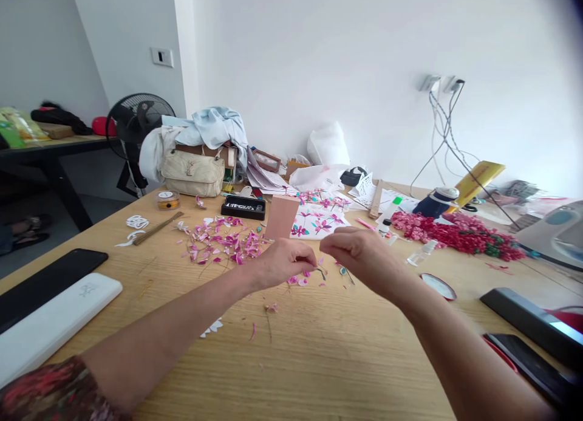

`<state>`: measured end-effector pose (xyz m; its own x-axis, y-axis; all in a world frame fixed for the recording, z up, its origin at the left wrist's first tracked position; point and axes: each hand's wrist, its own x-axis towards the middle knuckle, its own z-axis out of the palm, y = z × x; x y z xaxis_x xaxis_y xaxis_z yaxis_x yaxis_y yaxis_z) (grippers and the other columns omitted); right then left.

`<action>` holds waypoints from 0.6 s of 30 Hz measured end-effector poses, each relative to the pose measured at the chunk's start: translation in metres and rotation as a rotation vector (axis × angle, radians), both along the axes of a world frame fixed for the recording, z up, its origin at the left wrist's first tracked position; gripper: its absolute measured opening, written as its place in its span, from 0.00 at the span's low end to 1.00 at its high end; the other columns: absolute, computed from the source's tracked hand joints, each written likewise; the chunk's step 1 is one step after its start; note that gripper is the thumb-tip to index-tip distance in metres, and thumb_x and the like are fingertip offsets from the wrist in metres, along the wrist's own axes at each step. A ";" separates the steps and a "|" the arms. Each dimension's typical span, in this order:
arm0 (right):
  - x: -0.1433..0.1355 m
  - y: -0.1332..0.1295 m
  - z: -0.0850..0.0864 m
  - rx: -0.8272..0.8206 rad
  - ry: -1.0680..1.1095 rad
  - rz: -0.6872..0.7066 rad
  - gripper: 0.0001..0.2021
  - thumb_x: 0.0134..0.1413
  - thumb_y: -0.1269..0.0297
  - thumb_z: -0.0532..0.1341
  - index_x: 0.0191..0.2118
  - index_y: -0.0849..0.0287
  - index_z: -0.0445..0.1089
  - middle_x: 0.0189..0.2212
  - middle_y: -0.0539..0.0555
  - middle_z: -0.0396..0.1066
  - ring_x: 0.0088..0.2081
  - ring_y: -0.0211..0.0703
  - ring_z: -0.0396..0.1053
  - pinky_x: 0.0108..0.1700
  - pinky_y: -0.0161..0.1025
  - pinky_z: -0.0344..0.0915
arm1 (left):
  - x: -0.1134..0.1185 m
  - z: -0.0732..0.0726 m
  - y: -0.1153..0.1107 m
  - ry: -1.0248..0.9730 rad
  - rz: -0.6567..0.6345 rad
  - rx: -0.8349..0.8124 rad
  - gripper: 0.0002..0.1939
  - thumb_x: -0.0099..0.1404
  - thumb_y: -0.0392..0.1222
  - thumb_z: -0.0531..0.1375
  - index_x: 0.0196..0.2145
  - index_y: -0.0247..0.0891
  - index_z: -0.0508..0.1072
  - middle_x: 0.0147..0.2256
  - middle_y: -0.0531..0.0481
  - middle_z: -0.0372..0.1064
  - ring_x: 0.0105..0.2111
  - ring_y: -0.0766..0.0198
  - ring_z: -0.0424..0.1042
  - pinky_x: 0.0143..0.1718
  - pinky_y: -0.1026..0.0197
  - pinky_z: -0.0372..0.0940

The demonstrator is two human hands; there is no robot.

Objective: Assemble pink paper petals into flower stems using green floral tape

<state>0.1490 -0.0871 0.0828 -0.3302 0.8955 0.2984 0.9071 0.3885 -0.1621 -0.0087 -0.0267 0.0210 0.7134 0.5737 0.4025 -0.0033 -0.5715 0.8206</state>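
Over the middle of the table, my left hand (285,262) is closed in a pinch; whatever is between its fingertips is too small to name. Facing it a short gap away, my right hand (359,251) has its fingers bent down and pressed together, hiding anything in them. A pinkish flat card (282,217) stands upright just behind my left hand. Pink and white petals (228,239) lie in a loose heap to the left. Below the hands are a few small petals and thin dark stems (322,274). One small pink flower on a thin stem (271,309) lies nearer me.
A sheet with painted pink flowers (319,222) lies behind the hands, beside a black box (243,207). Crimson flower bunches (460,234), a clear bottle (421,253) and an iron (553,232) are at right. A white power bank (68,324) occupies the left edge.
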 end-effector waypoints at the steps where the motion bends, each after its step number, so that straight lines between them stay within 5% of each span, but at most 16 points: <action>1: 0.007 0.004 -0.003 -0.035 0.100 -0.001 0.12 0.52 0.66 0.53 0.24 0.58 0.70 0.21 0.49 0.67 0.25 0.35 0.61 0.27 0.31 0.54 | 0.000 0.001 -0.001 -0.023 -0.050 -0.125 0.04 0.54 0.35 0.58 0.24 0.36 0.72 0.24 0.51 0.67 0.24 0.68 0.64 0.26 0.66 0.58; 5: 0.022 0.016 -0.040 -0.179 0.488 -0.018 0.13 0.53 0.59 0.52 0.26 0.59 0.69 0.21 0.48 0.66 0.24 0.35 0.60 0.26 0.31 0.56 | 0.000 0.004 -0.004 -0.205 -0.036 -0.578 0.08 0.50 0.41 0.62 0.26 0.33 0.71 0.20 0.53 0.63 0.19 0.73 0.61 0.21 0.69 0.56; 9: 0.009 0.007 -0.083 -0.115 0.537 -0.081 0.15 0.55 0.57 0.50 0.27 0.59 0.69 0.19 0.48 0.63 0.23 0.36 0.59 0.25 0.32 0.55 | 0.003 0.003 -0.002 -0.342 0.115 -0.732 0.09 0.47 0.40 0.64 0.25 0.32 0.69 0.20 0.54 0.62 0.19 0.74 0.60 0.21 0.70 0.56; 13: -0.017 -0.021 -0.087 0.029 0.181 -0.194 0.15 0.57 0.62 0.47 0.27 0.58 0.68 0.17 0.49 0.64 0.20 0.36 0.60 0.22 0.32 0.50 | 0.007 -0.005 0.001 -0.274 0.246 -0.527 0.05 0.51 0.38 0.60 0.24 0.33 0.70 0.20 0.54 0.62 0.20 0.72 0.60 0.22 0.68 0.55; 18: -0.029 -0.047 -0.042 0.024 -0.216 -0.217 0.13 0.54 0.67 0.49 0.22 0.57 0.65 0.16 0.50 0.64 0.17 0.35 0.58 0.20 0.33 0.44 | 0.006 -0.006 -0.002 -0.054 0.286 0.068 0.07 0.54 0.32 0.55 0.22 0.36 0.71 0.25 0.50 0.68 0.27 0.67 0.64 0.29 0.65 0.57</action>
